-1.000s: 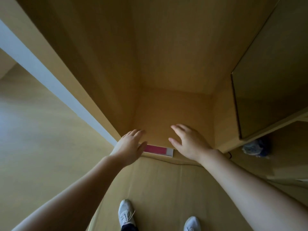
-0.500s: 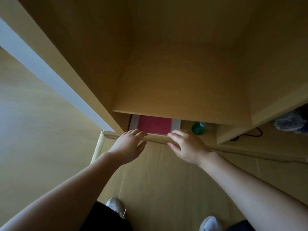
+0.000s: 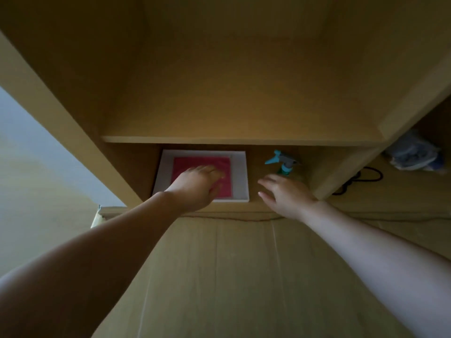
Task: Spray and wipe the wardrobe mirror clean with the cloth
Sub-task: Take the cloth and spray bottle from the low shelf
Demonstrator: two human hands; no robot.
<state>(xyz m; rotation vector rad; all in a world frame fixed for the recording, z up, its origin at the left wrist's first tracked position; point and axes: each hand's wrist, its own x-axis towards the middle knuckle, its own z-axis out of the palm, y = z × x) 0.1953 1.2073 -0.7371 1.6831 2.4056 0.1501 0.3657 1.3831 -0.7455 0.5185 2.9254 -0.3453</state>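
A folded red cloth lies in a shallow white tray on the bottom shelf of a wooden wardrobe. My left hand reaches into the tray and rests on the cloth, fingers spread, covering its near part. To the right stands a spray bottle with a teal trigger head. My right hand hovers open just in front of the bottle, fingertips short of it. No mirror is in sight.
A wooden shelf board hangs low over the tray and bottle. An upright panel bounds the compartment on the right; beyond it lie a black cable and a crumpled blue-white bag. Flat cardboard covers the floor.
The view has dropped lower, revealing the whole tray and spray bottle. My left hand moved forward onto the red cloth and my right hand moved toward the bottle.
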